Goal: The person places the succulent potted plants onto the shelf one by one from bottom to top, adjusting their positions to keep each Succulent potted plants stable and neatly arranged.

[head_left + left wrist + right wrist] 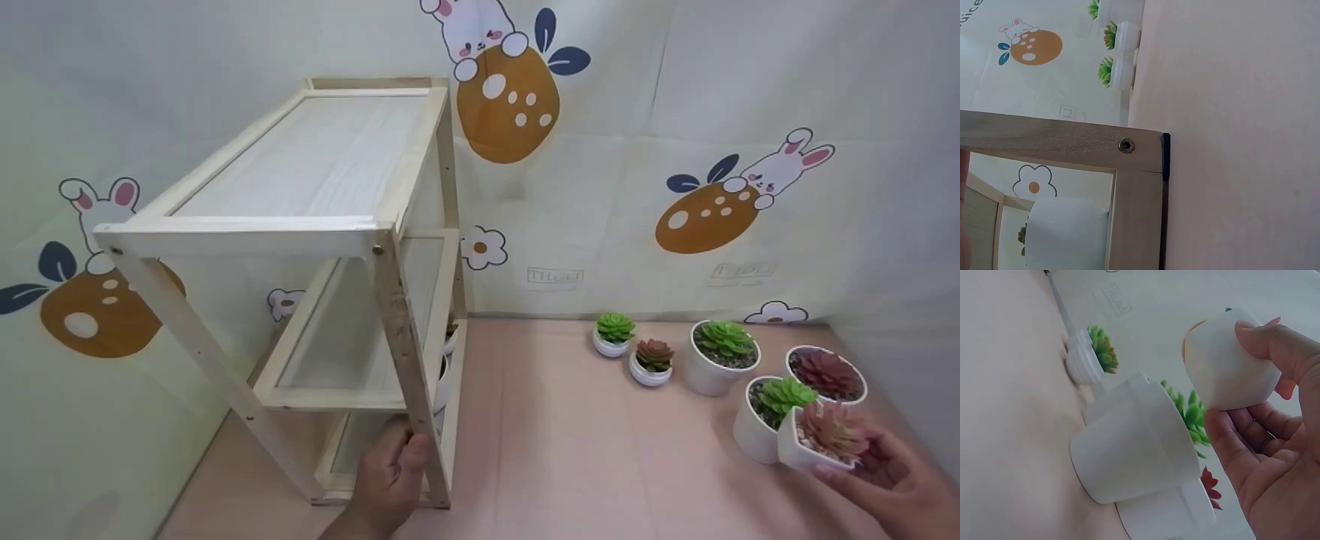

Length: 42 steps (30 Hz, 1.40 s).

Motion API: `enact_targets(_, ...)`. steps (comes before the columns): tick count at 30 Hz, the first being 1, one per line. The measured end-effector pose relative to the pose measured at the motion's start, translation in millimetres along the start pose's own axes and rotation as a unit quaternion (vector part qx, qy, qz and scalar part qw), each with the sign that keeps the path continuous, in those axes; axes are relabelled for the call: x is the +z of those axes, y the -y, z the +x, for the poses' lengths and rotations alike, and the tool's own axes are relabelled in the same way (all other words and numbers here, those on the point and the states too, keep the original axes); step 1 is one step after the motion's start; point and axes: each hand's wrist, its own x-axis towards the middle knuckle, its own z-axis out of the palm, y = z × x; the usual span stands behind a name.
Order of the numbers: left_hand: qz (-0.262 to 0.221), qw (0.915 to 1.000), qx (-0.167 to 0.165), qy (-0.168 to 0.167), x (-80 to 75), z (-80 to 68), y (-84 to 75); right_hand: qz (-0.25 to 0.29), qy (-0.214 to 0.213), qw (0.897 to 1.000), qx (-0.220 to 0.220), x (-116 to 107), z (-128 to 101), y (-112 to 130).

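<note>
Left hand: the left hand is curled round the front leg of the shelf, near its foot, so the frame is held steady.
Right hand: the right hand holds a small white pot with a pink plant; the thumb and fingers are wrapped round its body.
Held pot: it is lifted off the table, at the right, well apart from the shelf.
Shelf: three tiers, standing at the left on the table; the top and middle tiers are seen bare.
Done: at least two white pots are already seen on the lowest tier.
Left: five more pots are standing on the table at the right, and the held pot is not yet placed.
Progress: it is judged to be the early part of the work, with most pots still outside the shelf.
</note>
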Motion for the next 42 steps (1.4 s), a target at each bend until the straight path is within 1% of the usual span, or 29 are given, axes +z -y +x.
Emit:
enact_targets(1, -0.002, 1.0, 0.002, 0.0, 0.3, 0.0, 0.2, -0.03, 0.004, 1.0, 0.005, 2.2, 0.6, 1.1)
enact_targets(2, -0.003, 1.0, 0.003, -0.001, 0.5, 0.0, 0.4, -0.048, 0.007, 0.999, 0.005, 4.1, 0.9, 1.6)
enact_targets(4, -0.004, 1.0, 0.007, -0.001, 1.0, 0.2, 1.0, -0.068, 0.011, 0.998, 0.012, 8.3, 1.1, 2.6)
enact_targets(6, -0.006, 0.9999, 0.009, -0.002, 1.1, 0.4, 1.7, -0.114, 0.017, 0.993, 0.022, 12.8, 1.7, 4.7)
enact_targets(9, -0.007, 1.0, 0.002, 0.002, 0.7, 0.1, 2.1, -0.138, 0.029, 0.99, 0.028, 18.7, 2.2, 7.9)
enact_targets(12, -0.008, 0.9999, -0.004, 0.005, 0.2, -0.4, 2.3, -0.148, 0.038, 0.988, 0.018, 24.4, 2.7, 11.8)
enact_targets(15, -0.006, 1.0, 0.002, 0.003, 0.0, -0.9, 2.9, -0.141, 0.053, 0.989, 0.009, 30.5, 3.4, 15.6)
enact_targets(18, 0.002, 0.9999, 0.012, -0.002, 0.2, -1.1, 3.3, -0.135, 0.069, 0.988, 0.014, 37.8, 4.0, 21.2)
enact_targets(21, 0.018, 0.9997, 0.016, -0.003, 0.4, -1.5, 2.9, -0.125, 0.08, 0.989, 0.013, 46.5, 4.4, 26.4)
enact_targets(24, 0.024, 0.9996, 0.017, -0.003, 0.4, -1.5, 2.4, -0.108, 0.091, 0.99, 0.006, 55.2, 4.8, 30.0)
enact_targets(26, 0.027, 0.9994, 0.023, -0.004, 0.4, -1.3, 2.0, -0.096, 0.097, 0.991, 0.002, 60.8, 5.5, 32.4)
enact_targets(35, -0.003, 0.999, 0.045, -0.004, 0.0, 1.5, 3.6, -0.051, 0.123, 0.991, -0.011, 88.7, 9.6, 48.6)
enact_targets(42, -0.025, 0.999, 0.036, -0.002, 0.2, 1.9, 5.1, -0.043, 0.135, 0.99, -0.025, 105.8, 11.6, 64.0)
